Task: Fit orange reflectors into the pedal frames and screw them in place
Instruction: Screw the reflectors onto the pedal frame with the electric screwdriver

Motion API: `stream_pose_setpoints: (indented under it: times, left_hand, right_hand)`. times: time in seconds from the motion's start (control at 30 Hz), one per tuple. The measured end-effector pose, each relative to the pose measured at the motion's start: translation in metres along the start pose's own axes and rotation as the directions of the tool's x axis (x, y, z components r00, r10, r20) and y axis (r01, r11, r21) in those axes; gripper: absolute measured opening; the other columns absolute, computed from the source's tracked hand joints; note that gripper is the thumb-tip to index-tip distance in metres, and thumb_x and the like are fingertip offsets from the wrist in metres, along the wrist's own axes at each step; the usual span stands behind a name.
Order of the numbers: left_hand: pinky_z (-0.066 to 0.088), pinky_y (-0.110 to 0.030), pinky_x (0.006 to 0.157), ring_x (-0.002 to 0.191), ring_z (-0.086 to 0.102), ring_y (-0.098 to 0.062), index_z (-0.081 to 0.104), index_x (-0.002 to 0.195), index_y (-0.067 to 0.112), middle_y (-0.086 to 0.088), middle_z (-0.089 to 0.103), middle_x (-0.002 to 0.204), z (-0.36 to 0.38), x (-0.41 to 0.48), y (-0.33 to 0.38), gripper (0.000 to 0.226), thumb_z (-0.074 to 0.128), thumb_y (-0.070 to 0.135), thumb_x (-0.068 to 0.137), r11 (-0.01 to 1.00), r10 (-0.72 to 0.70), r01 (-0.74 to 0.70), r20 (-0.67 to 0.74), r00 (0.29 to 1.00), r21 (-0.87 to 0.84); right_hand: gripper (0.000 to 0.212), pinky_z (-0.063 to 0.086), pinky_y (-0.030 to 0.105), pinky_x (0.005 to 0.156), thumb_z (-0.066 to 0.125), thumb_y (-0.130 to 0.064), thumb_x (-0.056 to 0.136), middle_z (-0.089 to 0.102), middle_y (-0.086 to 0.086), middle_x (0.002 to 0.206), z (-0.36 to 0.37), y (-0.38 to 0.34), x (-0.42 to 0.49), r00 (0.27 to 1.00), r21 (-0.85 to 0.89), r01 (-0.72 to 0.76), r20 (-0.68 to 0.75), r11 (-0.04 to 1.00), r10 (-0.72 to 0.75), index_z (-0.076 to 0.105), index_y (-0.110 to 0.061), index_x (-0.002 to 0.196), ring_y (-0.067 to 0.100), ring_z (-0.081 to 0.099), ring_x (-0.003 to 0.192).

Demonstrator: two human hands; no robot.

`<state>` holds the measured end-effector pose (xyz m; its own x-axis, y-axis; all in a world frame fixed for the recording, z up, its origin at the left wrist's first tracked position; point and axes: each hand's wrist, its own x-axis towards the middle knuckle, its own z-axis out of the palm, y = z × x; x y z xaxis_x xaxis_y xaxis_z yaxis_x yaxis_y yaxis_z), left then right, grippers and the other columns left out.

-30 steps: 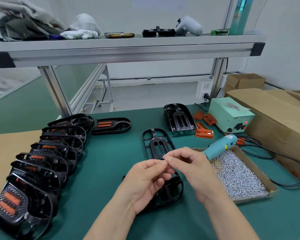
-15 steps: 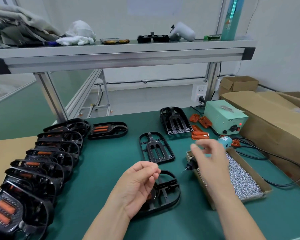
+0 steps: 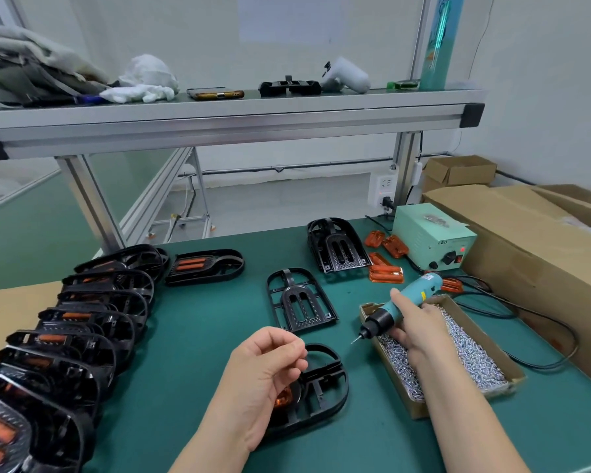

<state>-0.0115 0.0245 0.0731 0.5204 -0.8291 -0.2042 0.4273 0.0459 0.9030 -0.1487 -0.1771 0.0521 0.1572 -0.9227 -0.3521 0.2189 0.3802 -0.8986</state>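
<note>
A black pedal frame [image 3: 325, 387] lies on the green mat with an orange reflector [image 3: 284, 398] showing in it, partly hidden by my left hand [image 3: 267, 370]. That hand hovers above it, thumb and fingertips pinched together on what seems to be a tiny screw, hardly visible. My right hand [image 3: 420, 336] grips a teal electric screwdriver [image 3: 406, 303] over the near end of the screw box [image 3: 512, 372], its bit pointing down and left. Two more bare frames [image 3: 299, 302] [image 3: 336, 247] lie further back. Loose reflectors [image 3: 386, 275] sit beside them.
A row of finished pedals [image 3: 93, 319] runs along the left, with one more [image 3: 205, 266] behind it. A green power unit [image 3: 430, 240] and large cardboard boxes [image 3: 543, 240] stand at the right, with a black cable [image 3: 543, 336] looping across the mat. An aluminium shelf [image 3: 219, 114] hangs overhead.
My hands, touching fingertip to fingertip a second ago, have parted. The right hand went right to the box and picked up the screwdriver. The left hand stays pinched over the frame.
</note>
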Motion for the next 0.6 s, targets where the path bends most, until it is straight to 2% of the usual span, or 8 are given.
stream_pose_setpoints:
  times: [0.1,0.17,0.27,0.4,0.5,0.6]
  left_hand:
    - [0.051,-0.018,0.053,0.063,0.063,-0.013,0.073,0.069,0.014,-0.012,0.067,0.077,0.0,-0.001,-0.001,0.023,0.069,-0.003,0.084,0.998,0.025,-0.024,-0.008,1.0,0.063]
    - [0.051,-0.019,0.055,0.065,0.063,-0.014,0.072,0.07,0.015,-0.012,0.068,0.078,0.001,-0.001,-0.003,0.024,0.068,-0.001,0.087,0.994,0.031,-0.03,-0.006,0.999,0.102]
    - [0.051,-0.021,0.057,0.067,0.064,-0.015,0.07,0.071,0.018,-0.011,0.069,0.079,0.003,-0.004,-0.006,0.025,0.066,0.002,0.09,0.985,0.033,-0.036,0.021,0.999,0.168]
    - [0.05,-0.02,0.056,0.066,0.065,-0.016,0.069,0.07,0.016,-0.011,0.069,0.078,0.006,-0.006,-0.008,0.025,0.065,0.001,0.091,0.977,0.04,-0.047,0.038,0.998,0.209]
    - [0.051,-0.022,0.057,0.067,0.066,-0.017,0.068,0.07,0.016,-0.011,0.069,0.077,0.005,-0.007,-0.009,0.026,0.064,0.002,0.091,0.972,0.052,-0.057,0.028,0.998,0.228]
    - [0.052,-0.023,0.058,0.066,0.066,-0.018,0.067,0.07,0.014,-0.011,0.068,0.075,0.002,-0.01,-0.009,0.026,0.063,0.002,0.092,0.971,0.057,-0.063,0.031,0.998,0.233]
  right_hand:
    - [0.029,0.045,0.021,0.041,0.069,-0.024,0.093,0.059,0.008,0.078,0.008,-0.001,-0.009,0.998,0.031,0.061,-0.019,0.998,-0.06,0.057,-0.002,0.108,0.012,0.058,0.054]
    - [0.028,0.041,0.018,0.037,0.07,-0.018,0.088,0.052,0.007,0.074,0.016,-0.004,-0.018,0.995,0.15,0.095,0.0,0.984,-0.096,0.054,-0.002,0.105,0.008,0.053,0.041]
    - [0.032,0.044,0.022,0.043,0.067,-0.012,0.085,0.049,0.005,0.075,0.03,-0.004,-0.032,0.991,0.288,0.09,0.07,0.953,-0.114,0.05,-0.006,0.112,0.011,0.05,0.046]
    - [0.022,0.041,0.018,0.044,0.066,-0.012,0.088,0.045,-0.001,0.067,0.045,-0.002,-0.048,0.975,0.472,0.033,0.177,0.881,-0.132,0.05,-0.012,0.105,0.008,0.043,0.051]
    - [0.019,0.035,0.016,0.043,0.067,-0.025,0.091,0.04,-0.002,0.065,0.054,-0.004,-0.057,0.955,0.516,-0.062,0.28,0.854,-0.099,0.056,-0.012,0.099,0.009,0.036,0.054]
    - [0.015,0.038,0.017,0.046,0.066,-0.025,0.09,0.046,0.0,0.065,0.061,-0.003,-0.061,0.955,0.515,-0.099,0.291,0.852,-0.064,0.058,-0.013,0.094,0.011,0.042,0.055]
